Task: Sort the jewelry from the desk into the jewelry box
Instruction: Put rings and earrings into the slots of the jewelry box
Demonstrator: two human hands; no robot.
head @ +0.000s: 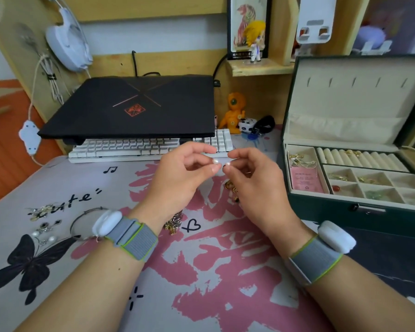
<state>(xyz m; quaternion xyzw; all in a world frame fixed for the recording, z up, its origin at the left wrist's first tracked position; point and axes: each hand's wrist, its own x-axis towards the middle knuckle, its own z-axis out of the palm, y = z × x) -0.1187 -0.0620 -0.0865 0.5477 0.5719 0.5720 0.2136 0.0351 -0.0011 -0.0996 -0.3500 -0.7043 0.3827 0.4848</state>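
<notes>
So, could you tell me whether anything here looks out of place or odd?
Nothing looks damaged. The laptop lies closed across the keyboard, hiding most of its keys.

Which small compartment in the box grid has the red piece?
The front-left cell of the jewelry box grid, beside the pink card. A red bead sits at its left edge; the neighbouring cell holds pale green pieces, those behind hold gold ones.

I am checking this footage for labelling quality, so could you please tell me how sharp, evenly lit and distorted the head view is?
Head view: soft, even indoor light, no harsh glare; wide-angle bending curves the open dark green jewelry box and shelf edges; the small white pearl pieces pinched between left hand and right hand look slightly soft.
</notes>
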